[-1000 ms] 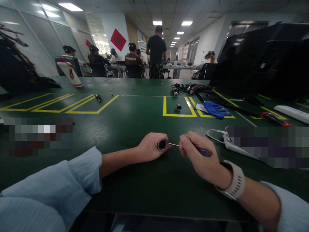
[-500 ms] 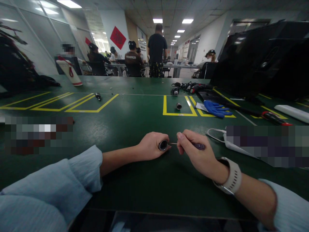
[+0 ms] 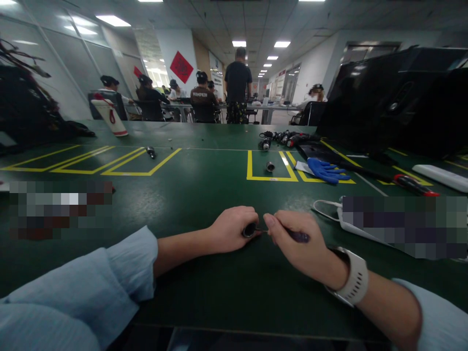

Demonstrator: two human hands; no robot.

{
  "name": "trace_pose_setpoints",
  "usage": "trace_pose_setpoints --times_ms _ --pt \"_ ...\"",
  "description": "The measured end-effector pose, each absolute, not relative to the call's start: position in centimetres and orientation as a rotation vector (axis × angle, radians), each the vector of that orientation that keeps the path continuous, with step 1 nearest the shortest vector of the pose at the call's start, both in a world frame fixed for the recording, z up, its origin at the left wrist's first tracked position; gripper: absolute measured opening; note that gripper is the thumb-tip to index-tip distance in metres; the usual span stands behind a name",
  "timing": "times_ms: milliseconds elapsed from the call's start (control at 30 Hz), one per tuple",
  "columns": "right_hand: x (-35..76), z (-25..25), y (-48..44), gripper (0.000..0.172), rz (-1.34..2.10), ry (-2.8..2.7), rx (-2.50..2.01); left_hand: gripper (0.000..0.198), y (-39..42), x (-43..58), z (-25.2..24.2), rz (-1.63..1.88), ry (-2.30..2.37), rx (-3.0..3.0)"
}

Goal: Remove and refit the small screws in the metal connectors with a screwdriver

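My left hand [image 3: 234, 229] is wrapped round a dark, hollow cylindrical metal part [image 3: 249, 230], its round opening turned toward me. My right hand [image 3: 298, 241] grips the dark purplish handle of a screwdriver [image 3: 300, 237]. The thin shaft points left and meets the side of the cylindrical part; its tip is too small to make out. Both hands are low over the green table [image 3: 204, 297], close together. A light-coloured watch [image 3: 353, 278] is on my right wrist.
A short metal ring-like part [image 3: 270, 166] lies inside a yellow taped outline. Beside it are a blue glove [image 3: 325, 170] and a red-black tool [image 3: 415, 185]. Another small metal part [image 3: 150, 152] lies left. A paper cup [image 3: 111, 117] leans at the back left. People sit beyond.
The view has tilted slightly upward, so the whole scene sits lower in the picture. My right hand and the screwdriver have shifted slightly relative to the cylindrical part; both grips hold.
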State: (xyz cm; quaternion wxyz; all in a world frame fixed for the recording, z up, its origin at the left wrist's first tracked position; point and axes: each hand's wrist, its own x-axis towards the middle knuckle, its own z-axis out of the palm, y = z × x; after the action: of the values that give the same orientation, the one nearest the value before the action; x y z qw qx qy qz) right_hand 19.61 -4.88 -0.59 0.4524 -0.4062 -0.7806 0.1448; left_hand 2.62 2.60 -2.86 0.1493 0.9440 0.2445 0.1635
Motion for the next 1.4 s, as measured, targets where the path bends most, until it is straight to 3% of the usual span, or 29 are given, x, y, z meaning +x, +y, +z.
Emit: trace_pose_setpoints --times_ms 300,667,1033,1267,1400 --pt "20.0 -0.6 -4.0 0.044 0.761 -1.54 -1.139 0.018 3.0 2.5 -3.4 0.645 0.642 2.596" --pt "19.6 -0.5 -5.1 0.038 0.303 -1.914 -0.969 0.018 2.7 2.7 -3.3 0.67 0.616 2.609" --pt "19.6 -1.9 -4.2 0.039 0.819 -1.476 -1.033 0.02 2.9 2.5 -3.5 0.93 0.691 2.541" --pt "19.5 -1.1 -4.8 0.038 0.618 -1.677 -1.01 0.016 2.7 2.4 -3.6 0.95 0.678 2.572" --pt "19.3 -1.6 -4.4 0.039 0.789 -1.534 -1.035 0.015 2.8 2.3 -3.7 0.967 0.658 2.613"
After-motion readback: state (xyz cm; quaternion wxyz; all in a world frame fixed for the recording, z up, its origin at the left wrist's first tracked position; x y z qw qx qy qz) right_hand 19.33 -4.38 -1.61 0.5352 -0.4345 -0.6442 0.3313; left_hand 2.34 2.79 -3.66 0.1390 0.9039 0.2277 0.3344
